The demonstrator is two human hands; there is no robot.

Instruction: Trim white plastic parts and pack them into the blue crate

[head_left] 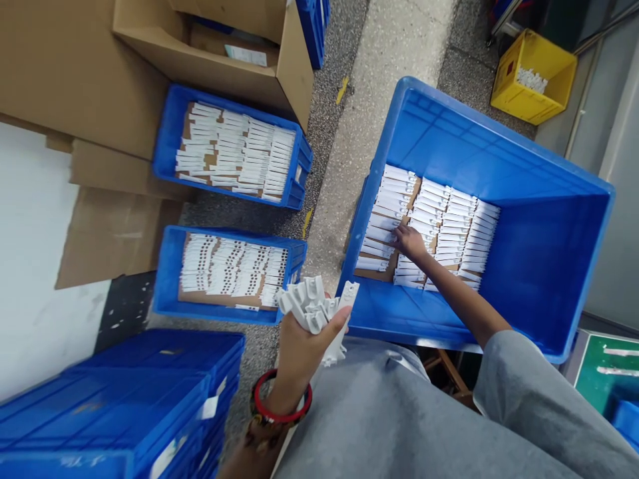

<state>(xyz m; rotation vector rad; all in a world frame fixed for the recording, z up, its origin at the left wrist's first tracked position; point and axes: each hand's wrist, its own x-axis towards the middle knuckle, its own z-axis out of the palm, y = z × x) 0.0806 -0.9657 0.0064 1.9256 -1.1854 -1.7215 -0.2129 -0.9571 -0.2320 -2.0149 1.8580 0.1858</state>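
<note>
Head cam: L hand (pixel 307 340) grips a bunch of white pcs (pixel 314 322) by the grey shirt (pixel 369 412); R hand (pixel 410 242) is down in the big blue bin (pixel 529 150), touching white strips (pixel 432 199) laid in columns on cardboard (pixel 372 273), can't tell if it's pinching one. Smaller blue bins (pixel 167 274) w/ more strips sit off to the left, yellow bin (pixel 526 106) w/ white bits (pixel 532 80) far right.
</note>
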